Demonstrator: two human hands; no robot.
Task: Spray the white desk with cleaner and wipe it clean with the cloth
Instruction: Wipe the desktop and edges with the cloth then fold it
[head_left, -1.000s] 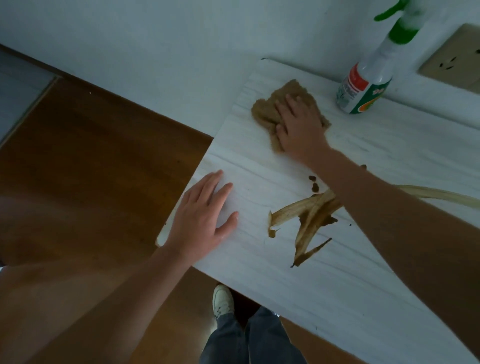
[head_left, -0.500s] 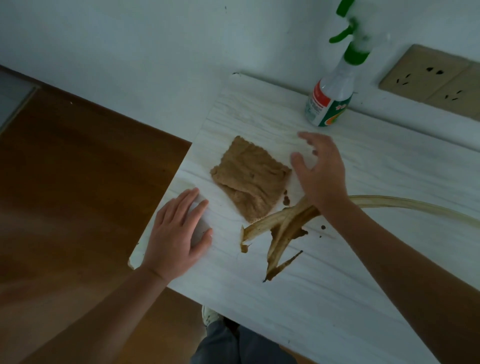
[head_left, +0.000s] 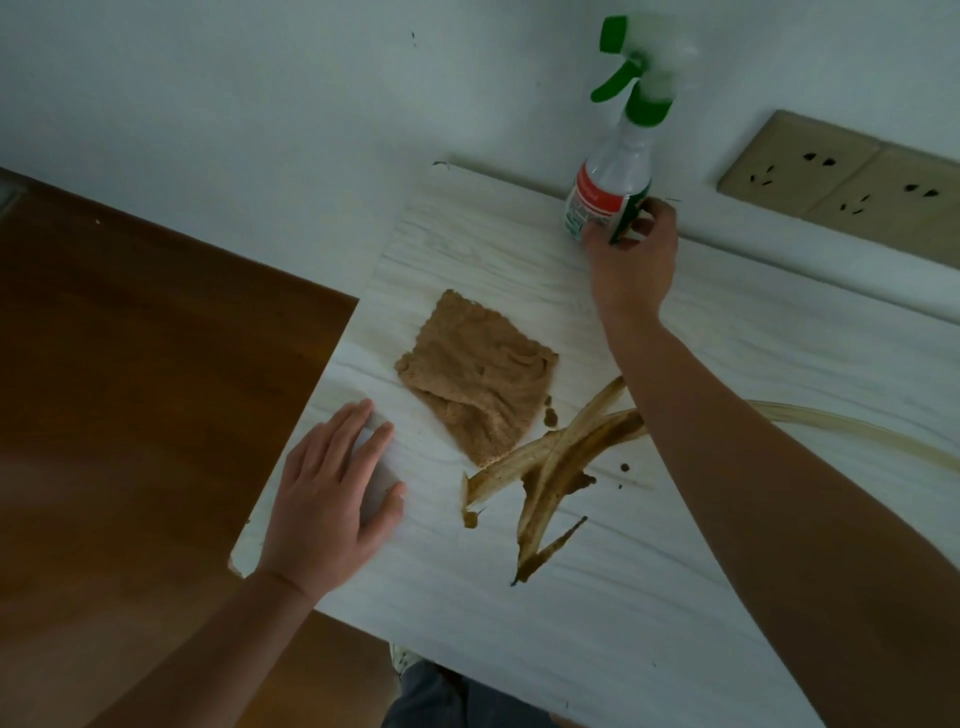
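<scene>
Cloth (head_left: 478, 384) released; right hand (head_left: 631, 265) now grips spray bottle (head_left: 610, 187); left hand (head_left: 327, 509) flat on desk (head_left: 597, 623).

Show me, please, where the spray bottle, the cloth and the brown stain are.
spray bottle (head_left: 615, 166), head view, clear body above the label
cloth (head_left: 478, 374), head view, middle of its top face
brown stain (head_left: 602, 428), head view, its thickest streak

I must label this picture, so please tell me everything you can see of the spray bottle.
The spray bottle has a pale translucent plastic body, a green trigger and collar, and a red, white and green label. It stands on the white desk at the far edge, by the wall. The right hand grips its lower part, fingers curled round the label.
</scene>
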